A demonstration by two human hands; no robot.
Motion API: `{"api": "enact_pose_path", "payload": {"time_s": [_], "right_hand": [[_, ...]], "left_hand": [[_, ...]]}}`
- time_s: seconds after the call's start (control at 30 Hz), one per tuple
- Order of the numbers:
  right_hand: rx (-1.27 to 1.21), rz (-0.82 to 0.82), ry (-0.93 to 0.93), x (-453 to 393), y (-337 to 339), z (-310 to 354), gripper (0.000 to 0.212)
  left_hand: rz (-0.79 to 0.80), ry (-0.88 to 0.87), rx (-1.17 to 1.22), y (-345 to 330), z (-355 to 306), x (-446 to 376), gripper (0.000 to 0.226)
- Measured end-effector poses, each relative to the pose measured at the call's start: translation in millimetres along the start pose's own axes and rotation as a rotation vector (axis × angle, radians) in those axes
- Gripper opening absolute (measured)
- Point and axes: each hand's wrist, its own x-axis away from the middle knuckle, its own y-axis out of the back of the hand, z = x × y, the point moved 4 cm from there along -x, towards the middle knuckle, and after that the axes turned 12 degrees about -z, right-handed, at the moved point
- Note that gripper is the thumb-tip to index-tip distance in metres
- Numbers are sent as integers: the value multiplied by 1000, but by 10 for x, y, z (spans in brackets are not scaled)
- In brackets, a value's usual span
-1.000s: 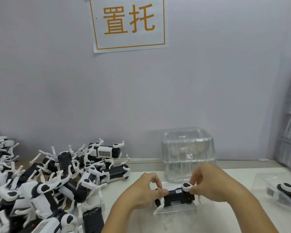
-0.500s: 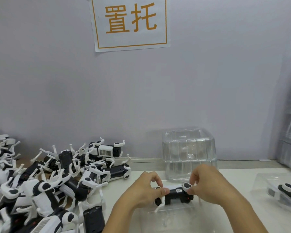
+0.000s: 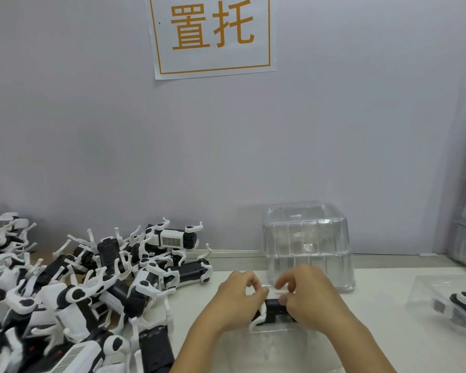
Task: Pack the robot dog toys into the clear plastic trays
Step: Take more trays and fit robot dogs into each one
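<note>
Left hand (image 3: 233, 300) and right hand (image 3: 308, 298) each clamped on an end of 1 robot dog toy (image 3: 273, 309), likely to fold its legs to fit | toy low over clear tray (image 3: 269, 345) on bench (image 3: 382, 332) | unpacked pile (image 3: 78, 286) within left reach | tray stack (image 3: 307, 246) behind

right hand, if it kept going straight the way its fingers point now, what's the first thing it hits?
The right hand points left across the robot dog toy it grips, so it would most likely meet the left hand first, their fingertips almost touching. Depth is unclear from this one view.
</note>
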Motion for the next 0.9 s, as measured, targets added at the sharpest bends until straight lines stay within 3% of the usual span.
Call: {"api": "enact_pose_path", "payload": {"time_s": [0.13, 0.2, 0.5, 0.77, 0.9], "right_hand": [[-72, 28, 110, 38, -60, 124, 25], [-90, 58, 138, 46, -106, 171, 30], [-81, 32, 159, 81, -118, 241, 19], [-50, 47, 153, 66, -143, 200, 28], [-89, 93, 129, 47, -143, 160, 30]], "left_hand": [[-294, 82, 202, -30, 44, -59, 8], [-368, 146, 313, -34, 88, -80, 11], [-299, 137, 345, -66, 96, -74, 17], [-289, 138, 322, -60, 89, -58, 22], [-262, 179, 317, -54, 117, -62, 35]]}}
